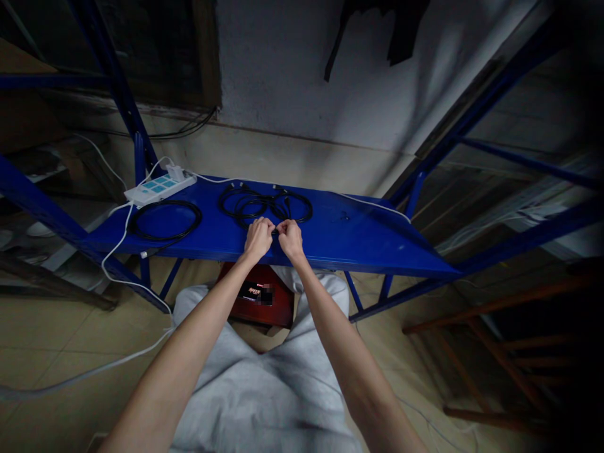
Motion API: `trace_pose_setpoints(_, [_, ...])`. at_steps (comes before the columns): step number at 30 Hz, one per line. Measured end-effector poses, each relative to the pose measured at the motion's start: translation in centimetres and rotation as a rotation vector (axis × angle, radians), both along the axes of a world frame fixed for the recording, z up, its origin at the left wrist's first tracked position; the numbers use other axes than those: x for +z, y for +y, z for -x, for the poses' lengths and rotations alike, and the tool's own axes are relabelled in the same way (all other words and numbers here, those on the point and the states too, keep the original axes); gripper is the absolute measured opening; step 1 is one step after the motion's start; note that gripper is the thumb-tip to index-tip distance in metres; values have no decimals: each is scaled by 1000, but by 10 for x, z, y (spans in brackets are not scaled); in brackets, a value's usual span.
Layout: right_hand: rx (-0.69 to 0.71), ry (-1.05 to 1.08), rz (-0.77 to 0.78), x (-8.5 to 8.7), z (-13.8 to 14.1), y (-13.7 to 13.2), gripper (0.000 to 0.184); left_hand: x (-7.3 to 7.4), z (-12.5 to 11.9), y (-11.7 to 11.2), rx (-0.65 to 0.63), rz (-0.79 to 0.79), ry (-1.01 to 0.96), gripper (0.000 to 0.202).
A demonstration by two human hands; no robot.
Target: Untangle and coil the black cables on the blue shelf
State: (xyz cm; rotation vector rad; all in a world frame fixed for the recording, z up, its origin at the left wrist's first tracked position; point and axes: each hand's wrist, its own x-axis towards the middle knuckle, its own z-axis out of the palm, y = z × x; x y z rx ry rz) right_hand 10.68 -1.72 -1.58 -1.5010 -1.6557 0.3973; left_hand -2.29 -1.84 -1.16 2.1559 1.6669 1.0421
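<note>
My left hand (259,236) and my right hand (290,238) meet over the front part of a blue shelf (368,245), both with fingers pinched. A small dark bit shows between the fingertips; whether it is cable or a tie I cannot tell. Just beyond them lie loosely coiled black cables (302,198), their loops overlapping and light-coloured plugs at the far side. Another black cable (201,217) rests in a single round coil to the left, its pale plug (144,255) over the front edge. Small thin dark pieces (344,216) lie to the right.
A white power strip (163,187) with blue sockets stands at the shelf's left end. Its white cord (104,267) hangs down to the floor. Below the front edge, a lit phone (250,292) lies on a red-brown stool (280,302) between my knees. Blue frame posts flank the shelf.
</note>
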Motion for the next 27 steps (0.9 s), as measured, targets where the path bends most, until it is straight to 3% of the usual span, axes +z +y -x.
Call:
trace_pose_setpoints(6, [-34,15,13,1,2,2,6,-2,0,1,2,-25,-26,18])
trace_pose_setpoints(14, [-49,54,23,3,2,1,10,-6,0,3,7,-36,-69,17])
trace_pose_setpoints(27, [98,-152,-119,5,4,-9,19,-1,3,0,47,19,-151,16])
